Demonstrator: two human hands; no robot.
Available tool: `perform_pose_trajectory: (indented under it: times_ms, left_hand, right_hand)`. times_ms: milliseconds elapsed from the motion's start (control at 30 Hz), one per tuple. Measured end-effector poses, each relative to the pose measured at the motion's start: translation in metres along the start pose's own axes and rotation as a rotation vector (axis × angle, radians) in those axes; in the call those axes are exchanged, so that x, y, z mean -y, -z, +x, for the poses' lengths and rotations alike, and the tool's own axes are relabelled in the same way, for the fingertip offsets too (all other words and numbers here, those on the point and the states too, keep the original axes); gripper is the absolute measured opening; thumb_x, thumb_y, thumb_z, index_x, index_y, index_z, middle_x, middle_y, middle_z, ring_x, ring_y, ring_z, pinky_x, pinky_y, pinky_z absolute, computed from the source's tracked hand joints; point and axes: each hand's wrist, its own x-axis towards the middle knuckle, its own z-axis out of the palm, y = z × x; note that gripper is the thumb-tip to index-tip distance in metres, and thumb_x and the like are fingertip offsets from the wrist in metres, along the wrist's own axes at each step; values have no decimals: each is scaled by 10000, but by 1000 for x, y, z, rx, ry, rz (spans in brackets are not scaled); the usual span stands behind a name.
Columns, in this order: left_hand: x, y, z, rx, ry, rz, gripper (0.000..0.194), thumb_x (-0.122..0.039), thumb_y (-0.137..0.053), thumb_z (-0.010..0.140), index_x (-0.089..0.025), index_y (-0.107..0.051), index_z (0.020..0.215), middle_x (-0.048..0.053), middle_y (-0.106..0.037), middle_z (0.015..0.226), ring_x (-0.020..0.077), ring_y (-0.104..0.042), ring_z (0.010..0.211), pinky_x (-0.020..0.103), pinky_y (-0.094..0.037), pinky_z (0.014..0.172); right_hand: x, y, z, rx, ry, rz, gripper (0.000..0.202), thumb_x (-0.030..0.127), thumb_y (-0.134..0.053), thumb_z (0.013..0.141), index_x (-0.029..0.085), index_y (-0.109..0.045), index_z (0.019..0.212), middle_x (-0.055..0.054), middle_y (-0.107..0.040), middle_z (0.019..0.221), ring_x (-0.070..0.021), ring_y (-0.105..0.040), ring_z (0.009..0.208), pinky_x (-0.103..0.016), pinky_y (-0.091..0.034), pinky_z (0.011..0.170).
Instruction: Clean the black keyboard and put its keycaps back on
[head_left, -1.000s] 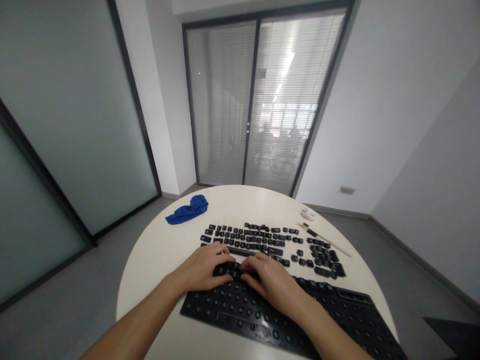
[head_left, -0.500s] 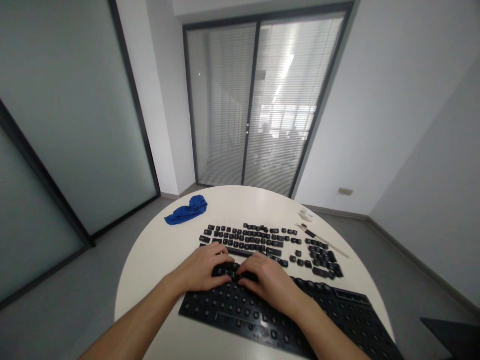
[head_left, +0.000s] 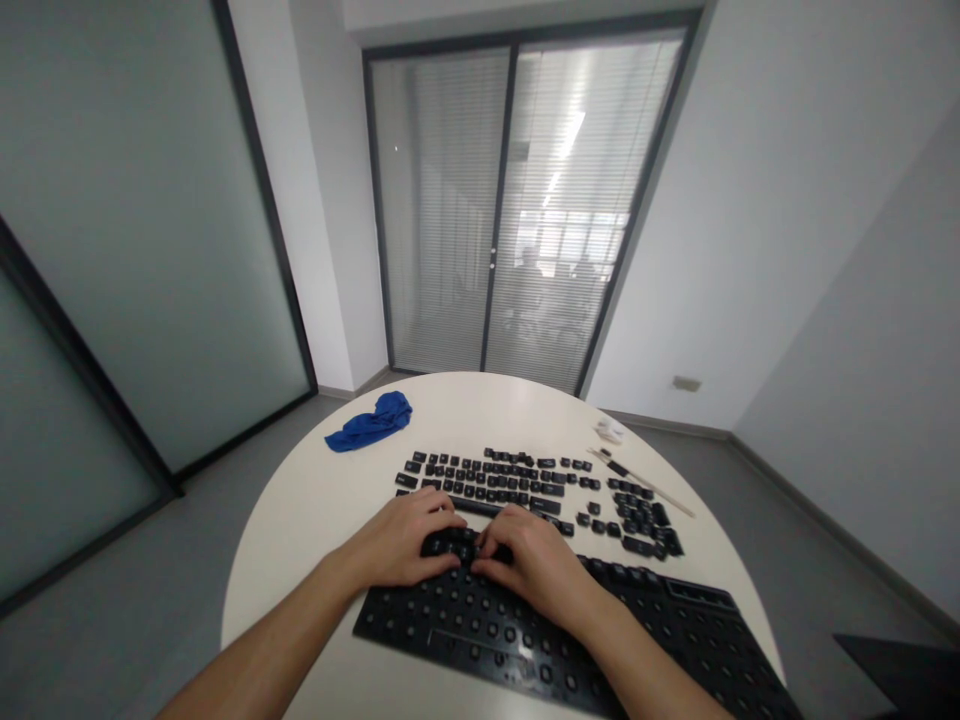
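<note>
A black keyboard base (head_left: 502, 635), mostly without keycaps, lies at the table's near edge. Some keycaps sit along its far edge. My left hand (head_left: 409, 535) rests at the far left part of the base, thumb and fingers apart around the fitted keycaps. At the middle of that edge my right hand (head_left: 525, 550) has thumb and index finger bent close together over a key; whatever is between them is too small to make out. Beyond my hands, loose black keycaps (head_left: 487, 480) lie in rows, with another group (head_left: 637, 515) to the right.
A crumpled blue cloth (head_left: 371, 422) lies at the table's far left. Toward the right edge are a thin brush (head_left: 652, 482) and a small white item (head_left: 609, 431). The round white table (head_left: 480, 400) stands before glass doors with blinds.
The fingers of my right hand have drawn closer together over the keys. My left hand has stayed nearly still. The whole view has shifted slightly.
</note>
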Motion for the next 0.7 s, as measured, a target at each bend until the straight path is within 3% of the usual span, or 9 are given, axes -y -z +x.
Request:
perform_pose_trajectory:
  times_ms: [333,533,700]
  left_hand:
    - [0,0,-1,-11,-4,8,307,-311,-681,834,-249,-631,1130,50,-623,1049,239,-571,969,366,-466,822]
    - [-1,1,0,-6,-6,0,299,-327,-668,848,-255,-632,1137,47,-624,1039,238,-571,968,364,-475,810]
    - [-1,0,0,-7,-1,9,317,-331,-671,847,-261,-630,1153,53,-620,1052,244,-569,977,365,-476,818]
  right_hand:
    - [4,4,2,21,22,-29,75,245,-765,816,225,-698,842,-14,-711,890,-198,-627,928,-301,-483,809]
    - [-1,8,-1,41,56,11,113,159,-748,787,232,-695,856,-6,-726,950,-186,-635,941,-300,-484,846]
    - [0,9,-2,9,28,-12,172,193,-706,824,248,-709,987,-16,-724,978,-194,-646,940,-319,-483,859]
